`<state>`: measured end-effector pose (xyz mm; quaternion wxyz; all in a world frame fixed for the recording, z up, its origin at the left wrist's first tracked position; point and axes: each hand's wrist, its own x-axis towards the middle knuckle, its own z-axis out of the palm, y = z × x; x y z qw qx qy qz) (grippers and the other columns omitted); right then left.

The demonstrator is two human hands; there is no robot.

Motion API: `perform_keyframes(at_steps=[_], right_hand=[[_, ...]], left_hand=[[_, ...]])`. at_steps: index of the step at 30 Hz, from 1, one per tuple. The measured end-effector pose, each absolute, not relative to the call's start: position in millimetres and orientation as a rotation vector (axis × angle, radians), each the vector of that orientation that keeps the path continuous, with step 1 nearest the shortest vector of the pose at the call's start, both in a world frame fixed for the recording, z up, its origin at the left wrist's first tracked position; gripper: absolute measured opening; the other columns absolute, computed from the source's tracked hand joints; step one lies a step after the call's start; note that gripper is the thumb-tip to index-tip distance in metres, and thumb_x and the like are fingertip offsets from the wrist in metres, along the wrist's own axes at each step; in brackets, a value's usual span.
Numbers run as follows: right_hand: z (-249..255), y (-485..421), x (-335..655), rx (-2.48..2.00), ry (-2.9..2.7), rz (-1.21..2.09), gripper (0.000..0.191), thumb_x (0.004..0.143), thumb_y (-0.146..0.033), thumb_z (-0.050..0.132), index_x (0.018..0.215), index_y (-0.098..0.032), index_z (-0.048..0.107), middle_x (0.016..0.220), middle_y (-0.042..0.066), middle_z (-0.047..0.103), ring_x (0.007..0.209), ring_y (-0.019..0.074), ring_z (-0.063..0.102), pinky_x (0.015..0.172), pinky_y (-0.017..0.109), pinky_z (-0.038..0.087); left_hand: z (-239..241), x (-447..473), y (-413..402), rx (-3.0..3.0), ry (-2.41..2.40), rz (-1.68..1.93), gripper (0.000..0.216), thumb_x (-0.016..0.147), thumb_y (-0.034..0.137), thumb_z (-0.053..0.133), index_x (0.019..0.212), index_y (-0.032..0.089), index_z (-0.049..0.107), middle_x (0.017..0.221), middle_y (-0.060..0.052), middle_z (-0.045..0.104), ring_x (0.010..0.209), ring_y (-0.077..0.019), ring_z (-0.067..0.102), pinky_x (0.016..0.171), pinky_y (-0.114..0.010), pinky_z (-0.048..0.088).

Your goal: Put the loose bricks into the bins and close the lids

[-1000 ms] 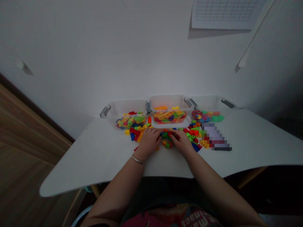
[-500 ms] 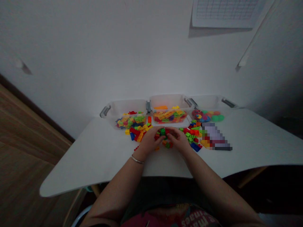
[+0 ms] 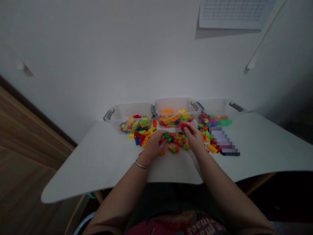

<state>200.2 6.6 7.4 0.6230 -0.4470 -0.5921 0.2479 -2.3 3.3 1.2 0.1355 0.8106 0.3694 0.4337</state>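
Note:
A heap of small coloured plastic bricks [image 3: 176,139] lies on the white table [image 3: 102,163] in front of three clear tubs. My left hand [image 3: 154,145], with a bracelet at the wrist, rests on the left side of the heap with its fingers curled around a green and red brick [image 3: 165,136]. My right hand [image 3: 194,137] is over the right side of the heap, near the middle tub [image 3: 175,120], and pinches a red brick [image 3: 183,127] between its fingertips.
The left tub [image 3: 133,122] holds mixed bricks, the middle tub holds yellow and orange ones, and the right tub [image 3: 215,118] holds round coloured pieces. More bricks [image 3: 141,137] lie spread to the left of my hands. A blurred-out object [image 3: 223,142] lies at the right. A wall stands right behind the tubs.
My hands were together over the middle of the heap. My right hand has moved right and toward the middle tub, taking up a red brick. My left hand has stayed nearly still.

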Motion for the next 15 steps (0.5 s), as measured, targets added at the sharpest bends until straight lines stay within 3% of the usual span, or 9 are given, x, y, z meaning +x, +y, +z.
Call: perform_keyframes(at_steps=[6, 10, 15], right_hand=[[56, 39, 234, -1.164, -1.38, 0.045, 0.036, 0.086, -0.04, 0.052, 0.114, -0.019, 0.06, 0.103, 0.009, 0.069, 0.09, 0.0208, 0.064, 0.082, 0.038, 0.052], [68, 63, 245, -1.377, -1.619, -0.069, 0.026, 0.082, -0.031, 0.053, 0.1, -0.018, 0.068, 0.096, 0.009, 0.072, 0.087, 0.023, 0.064, 0.081, 0.04, 0.051], [64, 81, 245, -1.615, -1.895, -0.123, 0.029, 0.086, -0.027, 0.048, 0.098, -0.018, 0.073, 0.095, 0.011, 0.073, 0.089, 0.026, 0.064, 0.084, 0.042, 0.049]], left_hand=[[0, -14, -3, 2.359, 1.137, 1.2, 0.047, 0.086, 0.02, 0.054, 0.132, 0.02, 0.049, 0.126, -0.011, 0.062, 0.114, -0.0228, 0.06, 0.099, -0.042, 0.048], [-4, -19, -4, 2.322, 1.176, 1.213, 0.042, 0.085, 0.021, 0.056, 0.127, 0.02, 0.052, 0.121, -0.011, 0.065, 0.108, -0.0216, 0.063, 0.095, -0.039, 0.051], [-6, -20, -2, 2.433, 1.119, 1.2, 0.038, 0.085, 0.019, 0.055, 0.124, 0.019, 0.056, 0.117, -0.01, 0.066, 0.11, -0.0215, 0.061, 0.096, -0.039, 0.05]])
